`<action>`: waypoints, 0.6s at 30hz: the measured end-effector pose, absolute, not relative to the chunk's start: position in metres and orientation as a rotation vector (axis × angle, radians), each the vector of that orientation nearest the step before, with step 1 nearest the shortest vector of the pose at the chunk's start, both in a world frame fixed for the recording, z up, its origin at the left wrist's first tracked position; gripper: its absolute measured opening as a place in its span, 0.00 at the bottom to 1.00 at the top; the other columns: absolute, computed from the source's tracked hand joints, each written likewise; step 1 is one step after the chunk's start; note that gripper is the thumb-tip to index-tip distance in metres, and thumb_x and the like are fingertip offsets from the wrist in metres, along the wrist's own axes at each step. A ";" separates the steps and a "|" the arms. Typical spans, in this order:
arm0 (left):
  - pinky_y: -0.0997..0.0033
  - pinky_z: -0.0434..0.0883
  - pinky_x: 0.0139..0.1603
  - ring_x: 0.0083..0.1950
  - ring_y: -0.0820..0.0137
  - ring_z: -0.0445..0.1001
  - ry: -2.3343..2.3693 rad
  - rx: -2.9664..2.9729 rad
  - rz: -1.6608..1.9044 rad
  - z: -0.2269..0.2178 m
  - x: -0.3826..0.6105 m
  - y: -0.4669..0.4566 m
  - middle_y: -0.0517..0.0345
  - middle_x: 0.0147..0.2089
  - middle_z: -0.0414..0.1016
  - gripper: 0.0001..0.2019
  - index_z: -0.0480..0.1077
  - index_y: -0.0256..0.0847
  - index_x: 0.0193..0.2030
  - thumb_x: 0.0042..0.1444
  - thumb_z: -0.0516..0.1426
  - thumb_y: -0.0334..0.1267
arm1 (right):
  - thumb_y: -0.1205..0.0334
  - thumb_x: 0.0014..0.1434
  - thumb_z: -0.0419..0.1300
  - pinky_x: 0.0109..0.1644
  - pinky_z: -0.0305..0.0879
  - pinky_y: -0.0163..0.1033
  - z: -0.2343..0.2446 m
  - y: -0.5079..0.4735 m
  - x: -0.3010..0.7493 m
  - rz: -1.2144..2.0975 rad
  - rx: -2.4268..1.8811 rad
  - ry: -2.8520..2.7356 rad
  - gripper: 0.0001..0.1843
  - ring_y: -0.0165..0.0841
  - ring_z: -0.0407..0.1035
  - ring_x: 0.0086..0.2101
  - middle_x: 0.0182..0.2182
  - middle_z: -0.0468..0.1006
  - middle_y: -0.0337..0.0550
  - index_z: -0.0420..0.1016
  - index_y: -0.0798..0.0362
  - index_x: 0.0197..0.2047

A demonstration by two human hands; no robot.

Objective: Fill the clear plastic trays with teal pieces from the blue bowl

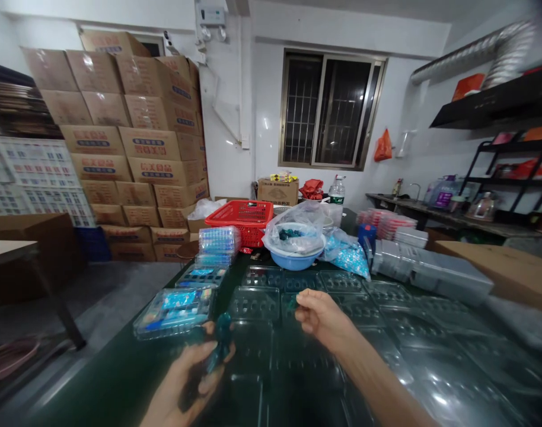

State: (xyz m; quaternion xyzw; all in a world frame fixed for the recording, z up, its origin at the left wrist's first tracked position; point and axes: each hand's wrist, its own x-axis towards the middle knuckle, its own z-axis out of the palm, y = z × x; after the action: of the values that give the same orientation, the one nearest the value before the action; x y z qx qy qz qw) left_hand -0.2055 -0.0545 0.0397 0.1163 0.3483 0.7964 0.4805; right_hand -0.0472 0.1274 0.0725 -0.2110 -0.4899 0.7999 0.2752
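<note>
A cluster of small teal pieces [221,343] sits at the bottom centre of the frame, gripped in the curled fingers of the left hand [186,385], low over the dark green table [115,379]. Just right of it, the right hand [322,317] hovers over a clear empty tray [255,302], fingertips pinched together; a hint of teal shows at the tips, though whether they hold a piece cannot be told. More moulded trays of the same kind cover the table toward the lower right. The step in hand appears to be setting pieces 1 at a time into tray pockets, and the next move would call for a fine, steady pinch lined up over a single pocket. At centre left lies a filled pack [175,311], with a stack of packs [218,240] behind it. Beyond, mid-frame, stand a red basket [242,216] and a blue basin [295,259] holding a plastic bag [297,225]. Cardboard boxes [133,142] fill the upper left.
</note>
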 end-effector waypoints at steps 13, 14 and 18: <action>0.82 0.51 0.11 0.12 0.85 0.54 0.825 0.139 1.940 0.030 -0.194 -0.067 0.50 0.33 0.71 0.14 0.62 0.43 0.37 0.42 0.57 0.28 | 0.64 0.44 0.61 0.22 0.59 0.30 0.059 0.116 -0.055 2.229 -0.344 -1.325 0.13 0.27 0.65 0.24 0.21 0.65 0.35 0.67 0.56 0.35; 0.82 0.52 0.11 0.12 0.85 0.54 0.831 0.127 1.944 0.030 -0.194 -0.069 0.50 0.33 0.71 0.14 0.63 0.43 0.37 0.41 0.58 0.27 | 0.64 0.44 0.62 0.23 0.60 0.31 0.058 0.117 -0.056 2.198 -0.339 -1.361 0.14 0.27 0.64 0.23 0.21 0.66 0.35 0.67 0.56 0.36; 0.78 0.58 0.13 0.14 0.81 0.58 0.945 0.060 1.982 0.032 -0.195 -0.081 0.54 0.31 0.71 0.15 0.66 0.43 0.36 0.38 0.60 0.28 | 0.65 0.43 0.63 0.21 0.61 0.30 0.050 0.123 -0.062 2.030 -0.369 -1.548 0.14 0.24 0.62 0.19 0.20 0.66 0.34 0.66 0.56 0.35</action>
State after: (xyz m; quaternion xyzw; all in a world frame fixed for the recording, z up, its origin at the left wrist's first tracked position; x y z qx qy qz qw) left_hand -0.1949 -0.0813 0.0316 0.0242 0.3830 0.8033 0.4554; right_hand -0.0624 0.1233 0.0496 -0.1373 -0.5765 0.7561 0.2777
